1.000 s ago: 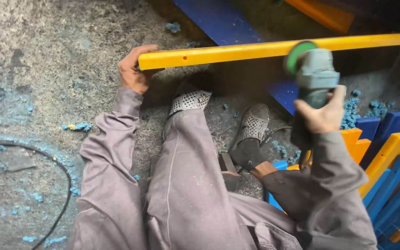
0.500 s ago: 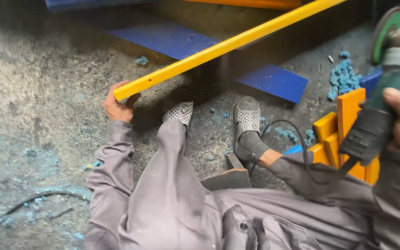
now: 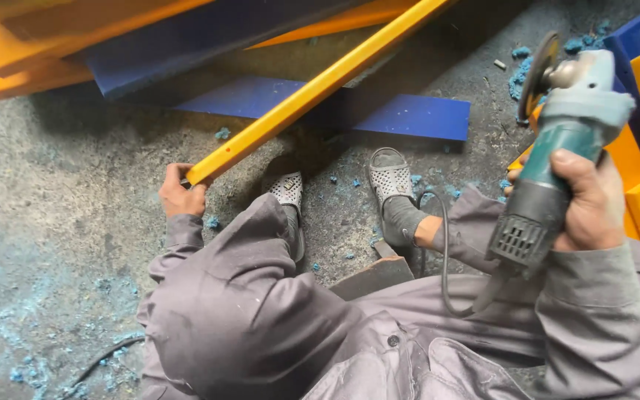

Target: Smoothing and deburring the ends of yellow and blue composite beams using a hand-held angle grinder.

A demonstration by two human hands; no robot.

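The left hand (image 3: pixel 181 194) has its fingers clamped on the near end of a long yellow bar (image 3: pixel 312 90), which slants up and away to the right, its near end low by the concrete floor (image 3: pixel 53 222). The right hand (image 3: pixel 590 201) has its fingers wrapped tight around the body of a green angle grinder (image 3: pixel 557 141), held up in the air well apart from the bar, disc at the top. A blue board (image 3: pixel 409 115) lies flat under the bar. Blue shavings (image 3: pixel 527 70) are scattered on the floor. No container is in view.
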